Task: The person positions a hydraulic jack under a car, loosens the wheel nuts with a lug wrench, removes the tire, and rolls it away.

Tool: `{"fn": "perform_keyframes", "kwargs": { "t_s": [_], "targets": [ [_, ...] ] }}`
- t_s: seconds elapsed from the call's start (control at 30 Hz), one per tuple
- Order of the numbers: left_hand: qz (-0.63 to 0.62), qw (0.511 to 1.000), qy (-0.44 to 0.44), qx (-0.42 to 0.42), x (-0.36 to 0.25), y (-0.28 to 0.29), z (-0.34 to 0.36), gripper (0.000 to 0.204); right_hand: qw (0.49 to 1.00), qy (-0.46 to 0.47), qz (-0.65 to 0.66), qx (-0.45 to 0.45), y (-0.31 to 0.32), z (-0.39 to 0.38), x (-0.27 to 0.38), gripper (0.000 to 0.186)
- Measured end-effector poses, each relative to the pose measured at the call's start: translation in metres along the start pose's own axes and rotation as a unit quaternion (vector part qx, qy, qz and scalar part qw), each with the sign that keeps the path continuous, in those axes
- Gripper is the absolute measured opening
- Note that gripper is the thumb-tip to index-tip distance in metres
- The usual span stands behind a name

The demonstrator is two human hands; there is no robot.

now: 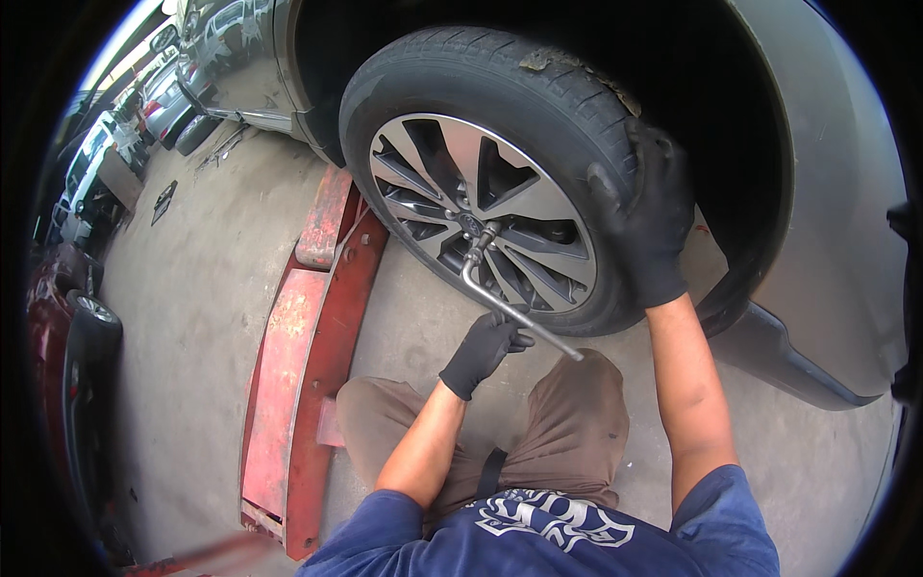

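In front of me a car wheel [544, 202] with a black tyre [461, 72] and a two-tone alloy rim sits in the wheel arch. A bent steel lug wrench [524, 322] has its socket end at a lug nut near the hub, and its handle slants down to the right. My left hand [486, 351], in a black glove, is closed round the middle of that handle. My right hand [657, 212], gloved too, lies against the right side of the tyre with its fingers spread over the tread. Its fingertips are slightly blurred.
A worn red lift arm [306, 365] runs along the floor left of the wheel. The car's grey body panel [836, 173] curves down on the right, with a dark lower trim hanging low. Other cars [96, 173] stand at the far left. Some dark flat item [164, 202] lies on the concrete.
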State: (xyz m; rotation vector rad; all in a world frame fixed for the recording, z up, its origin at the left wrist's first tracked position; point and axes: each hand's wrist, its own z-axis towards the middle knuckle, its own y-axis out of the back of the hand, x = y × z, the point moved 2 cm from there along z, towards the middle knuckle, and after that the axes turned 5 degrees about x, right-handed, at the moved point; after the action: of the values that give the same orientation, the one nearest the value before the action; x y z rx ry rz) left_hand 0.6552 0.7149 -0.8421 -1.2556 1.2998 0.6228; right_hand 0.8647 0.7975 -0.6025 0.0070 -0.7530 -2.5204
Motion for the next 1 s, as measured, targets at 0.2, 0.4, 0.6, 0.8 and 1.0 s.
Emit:
{"fn": "perform_keyframes", "kwargs": {
  "t_s": [0.2,0.4,0.6,0.8,1.0],
  "targets": [
    [0.058,0.957,-0.275,-0.069,-0.102,0.085,0.013,0.064,1.000,0.006,0.002,-0.006,-0.002,-0.002,-0.003,0.056],
    [0.252,0.911,-0.007,-0.327,0.008,0.109,0.014,0.053,1.000,0.015,-0.001,-0.013,-0.001,0.001,-0.002,0.055],
    [-0.015,0.999,-0.038,0.016,-0.011,-0.014,-0.014,0.051,1.000,0.003,-0.008,-0.015,-0.001,-0.001,0.000,0.056],
    [0.088,0.899,-0.316,-0.290,-0.145,0.117,0.003,0.049,1.000,0.010,0.007,-0.016,-0.001,-0.001,-0.001,0.056],
    [0.142,0.971,0.105,-0.162,0.037,0.064,0.012,0.042,1.000,0.005,-0.001,-0.017,0.001,0.001,0.000,0.056]
  ]
}}
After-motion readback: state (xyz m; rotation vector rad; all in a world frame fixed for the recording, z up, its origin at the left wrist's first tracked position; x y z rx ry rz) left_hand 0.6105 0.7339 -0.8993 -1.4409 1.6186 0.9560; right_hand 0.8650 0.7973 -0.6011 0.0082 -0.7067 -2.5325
